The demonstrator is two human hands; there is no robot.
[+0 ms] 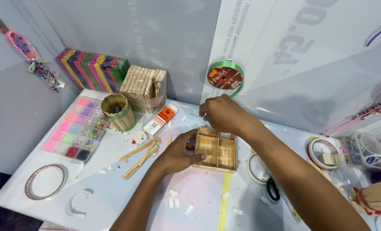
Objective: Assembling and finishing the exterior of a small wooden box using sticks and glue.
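A small open box built of pale craft sticks (216,150), split into compartments, lies on the white table (113,188) in the middle of the view. My left hand (177,153) grips its left wall, thumb on the inside edge. My right hand (221,114) reaches over the far rim, fingers bent down onto the back wall. Whether the right fingers pinch a loose piece is hidden.
Loose craft sticks (141,156) lie left of the box, beside a glue tube (159,121) and a stick-built cup (118,112). A bead organiser (75,133), tape rolls (45,182), a stick bundle (144,87), green ribbon spool (225,78) and paper scraps (176,202) surround them.
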